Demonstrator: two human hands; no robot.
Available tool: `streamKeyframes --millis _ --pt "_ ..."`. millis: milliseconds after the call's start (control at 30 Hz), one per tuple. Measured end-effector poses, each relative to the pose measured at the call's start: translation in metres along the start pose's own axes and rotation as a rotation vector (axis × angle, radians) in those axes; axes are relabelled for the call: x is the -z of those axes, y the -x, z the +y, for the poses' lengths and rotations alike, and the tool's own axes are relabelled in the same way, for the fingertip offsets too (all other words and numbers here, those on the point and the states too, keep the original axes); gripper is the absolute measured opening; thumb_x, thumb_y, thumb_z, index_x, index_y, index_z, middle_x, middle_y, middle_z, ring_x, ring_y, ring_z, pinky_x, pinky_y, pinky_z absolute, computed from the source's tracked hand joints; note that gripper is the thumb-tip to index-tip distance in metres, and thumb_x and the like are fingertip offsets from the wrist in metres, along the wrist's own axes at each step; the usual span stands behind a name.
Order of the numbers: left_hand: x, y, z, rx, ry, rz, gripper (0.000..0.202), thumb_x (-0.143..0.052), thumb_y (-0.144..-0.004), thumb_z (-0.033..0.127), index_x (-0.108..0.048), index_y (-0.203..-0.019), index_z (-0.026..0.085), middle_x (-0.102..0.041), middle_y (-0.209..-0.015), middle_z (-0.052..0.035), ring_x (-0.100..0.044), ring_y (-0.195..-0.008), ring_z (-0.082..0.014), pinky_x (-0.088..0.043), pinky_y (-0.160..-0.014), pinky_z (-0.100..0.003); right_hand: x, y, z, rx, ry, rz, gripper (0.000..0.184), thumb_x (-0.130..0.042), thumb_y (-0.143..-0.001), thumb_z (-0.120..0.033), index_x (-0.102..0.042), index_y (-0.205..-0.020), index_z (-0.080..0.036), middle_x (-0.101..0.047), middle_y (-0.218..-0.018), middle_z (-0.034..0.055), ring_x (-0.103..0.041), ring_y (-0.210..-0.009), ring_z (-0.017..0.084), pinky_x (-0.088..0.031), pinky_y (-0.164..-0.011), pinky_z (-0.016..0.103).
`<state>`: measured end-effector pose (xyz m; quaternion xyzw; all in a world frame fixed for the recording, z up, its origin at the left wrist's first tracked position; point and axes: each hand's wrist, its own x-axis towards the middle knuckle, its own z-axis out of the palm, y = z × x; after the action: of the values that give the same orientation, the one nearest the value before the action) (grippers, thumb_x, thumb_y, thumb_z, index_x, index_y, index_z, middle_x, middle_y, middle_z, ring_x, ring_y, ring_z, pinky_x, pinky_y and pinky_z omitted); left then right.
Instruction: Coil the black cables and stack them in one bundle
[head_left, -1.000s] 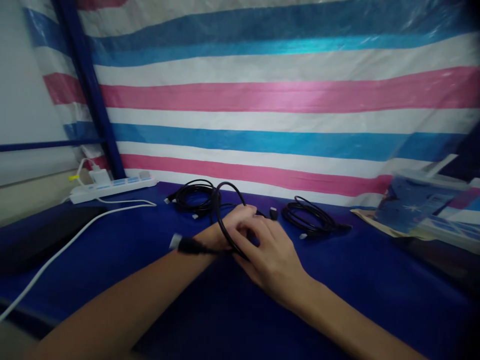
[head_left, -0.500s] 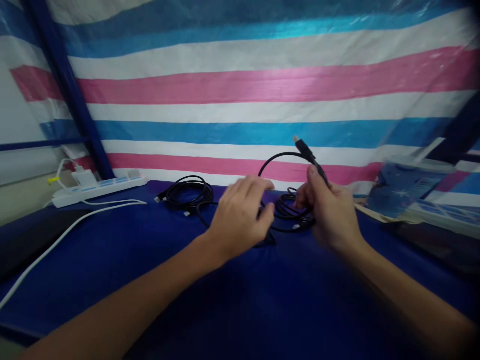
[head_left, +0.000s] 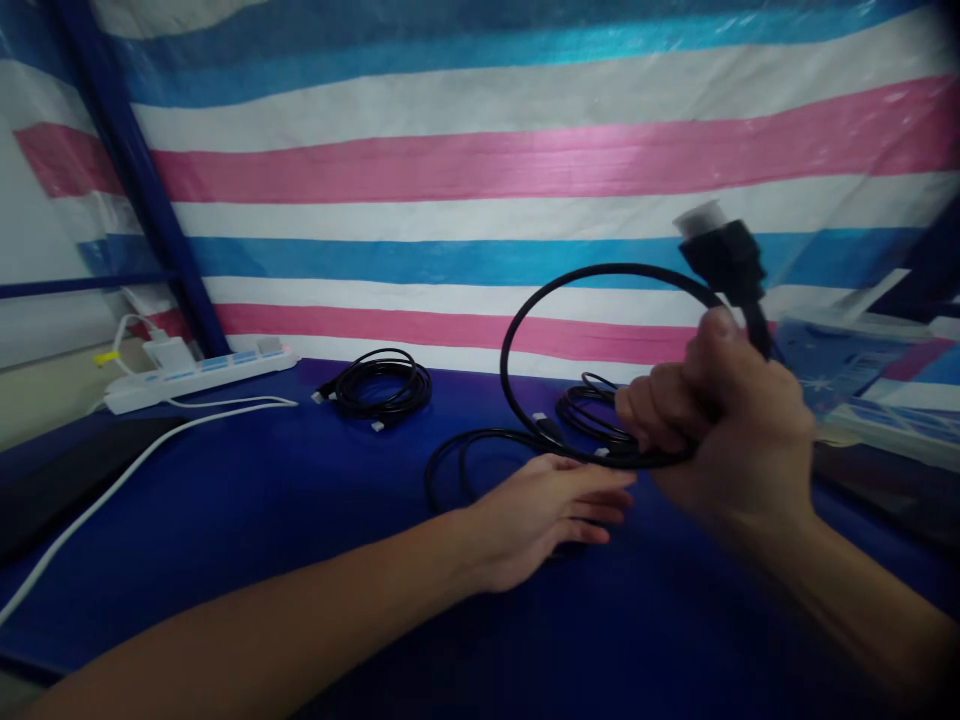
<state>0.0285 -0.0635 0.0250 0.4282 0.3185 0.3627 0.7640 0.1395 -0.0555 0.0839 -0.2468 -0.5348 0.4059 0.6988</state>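
My right hand [head_left: 724, 430] is raised above the blue table [head_left: 225, 520], closed round a black cable [head_left: 540, 310] that arcs up in a loop. The cable's plug end [head_left: 721, 250] sticks up above my thumb. The rest of that cable trails down to the table in loose loops [head_left: 457, 465]. My left hand [head_left: 547, 510] lies low on the table with fingers stretched out flat, beside the trailing cable, holding nothing. Behind my hands lies a second coiled black cable [head_left: 589, 412].
Another coiled black cable [head_left: 379, 385] lies further left. A white power strip [head_left: 199, 372] with a charger and white cord [head_left: 135, 465] sits at the back left. A clear box [head_left: 862, 385] stands at the right. A striped tarp [head_left: 480, 170] hangs behind.
My right hand has lifted the cable end higher and towards the camera, widening the loop. My left hand has dropped to the table and flattened out.
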Motion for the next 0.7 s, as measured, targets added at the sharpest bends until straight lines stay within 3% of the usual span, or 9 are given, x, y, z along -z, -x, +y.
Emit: streamKeyframes --millis 133,233,300,400,467,533,600,700 --pt "-0.006 0.0 -0.002 -0.232 0.407 0.005 0.046 -0.069 -0.061 0.008 -0.048 -0.101 0.02 -0.063 -0.091 -0.004 -0.062 -0.093 -0.0166 -0.046 -0.078 -0.026 0.004 -0.004 0.006 -0.117 -0.055 -0.022 0.058 -0.044 -0.091 -0.046 -0.022 -0.044 -0.02 -0.019 -0.034 -0.005 -0.025 -0.03 0.009 -0.027 -0.039 0.027" --pt "0.001 -0.002 0.009 -0.358 0.469 0.204 0.057 -0.064 -0.069 0.006 -0.035 -0.115 0.023 -0.061 -0.078 0.0006 -0.064 -0.08 -0.0132 -0.048 -0.078 -0.026 0.005 -0.005 0.023 -0.3 -0.137 -0.104 0.058 -0.051 -0.087 -0.051 -0.022 -0.047 -0.02 -0.02 -0.035 -0.0067 -0.026 -0.029 0.007 -0.03 -0.037 0.025" --pt "0.011 -0.005 0.019 -0.425 0.397 0.373 0.051 -0.062 -0.075 0.008 -0.034 -0.114 0.024 -0.055 -0.068 0.0053 -0.06 -0.061 -0.0094 -0.049 -0.067 -0.023 0.002 -0.003 0.034 -0.415 -0.145 -0.116 0.058 -0.058 -0.081 -0.054 -0.023 -0.05 -0.021 -0.022 -0.037 -0.009 -0.024 -0.029 0.005 -0.035 -0.037 0.023" --pt "0.028 -0.008 0.035 -0.54 0.291 0.492 0.029 -0.06 -0.08 0.01 -0.04 -0.098 0.022 -0.043 -0.059 0.0099 -0.035 -0.036 -0.0009 -0.035 -0.042 -0.015 -0.001 0.0 0.043 -0.474 -0.038 -0.068 0.045 -0.066 -0.075 -0.051 -0.037 -0.061 -0.02 -0.035 -0.044 -0.0109 -0.023 -0.029 0.002 -0.042 -0.038 0.022" --pt "0.037 -0.007 0.044 -0.553 0.25 0.43 0.016 -0.052 -0.085 0.009 -0.039 -0.082 0.019 -0.037 -0.055 0.0098 -0.021 -0.033 0.0013 -0.021 -0.036 -0.013 0.0 -0.001 0.044 -0.438 0.06 -0.018 0.031 -0.068 -0.076 -0.041 -0.044 -0.075 -0.02 -0.043 -0.052 -0.0107 -0.025 -0.03 0.002 -0.043 -0.037 0.022" --pt "0.041 -0.005 0.051 -0.47 0.151 0.299 0.016 -0.044 -0.088 0.01 -0.04 -0.075 0.017 -0.034 -0.052 0.009 -0.018 -0.032 0.0014 -0.017 -0.035 -0.013 0.006 -0.005 0.043 -0.377 0.163 0.029 0.024 -0.066 -0.076 -0.031 -0.044 -0.08 -0.021 -0.042 -0.053 -0.011 -0.026 -0.03 0.002 -0.04 -0.034 0.021" --pt "0.042 -0.002 0.054 -0.375 0.014 0.191 0.014 -0.044 -0.089 0.014 -0.045 -0.076 0.017 -0.031 -0.05 0.0093 -0.019 -0.032 0.0005 -0.025 -0.036 -0.014 0.014 -0.01 0.041 -0.356 0.317 0.011 0.022 -0.064 -0.077 -0.03 -0.045 -0.077 -0.021 -0.037 -0.049 -0.011 -0.029 -0.03 0.004 -0.037 -0.032 0.021" --pt "0.041 0.0 0.051 -0.3 -0.139 0.145 0.019 -0.05 -0.089 0.036 -0.05 -0.082 0.018 -0.035 -0.048 0.009 -0.031 -0.032 -0.003 -0.04 -0.041 -0.021 0.028 -0.019 0.039 -0.342 0.706 -0.219 0.017 -0.059 -0.079 -0.031 -0.05 -0.07 -0.019 -0.039 -0.046 -0.007 -0.038 -0.034 0.008 -0.034 -0.033 0.024"
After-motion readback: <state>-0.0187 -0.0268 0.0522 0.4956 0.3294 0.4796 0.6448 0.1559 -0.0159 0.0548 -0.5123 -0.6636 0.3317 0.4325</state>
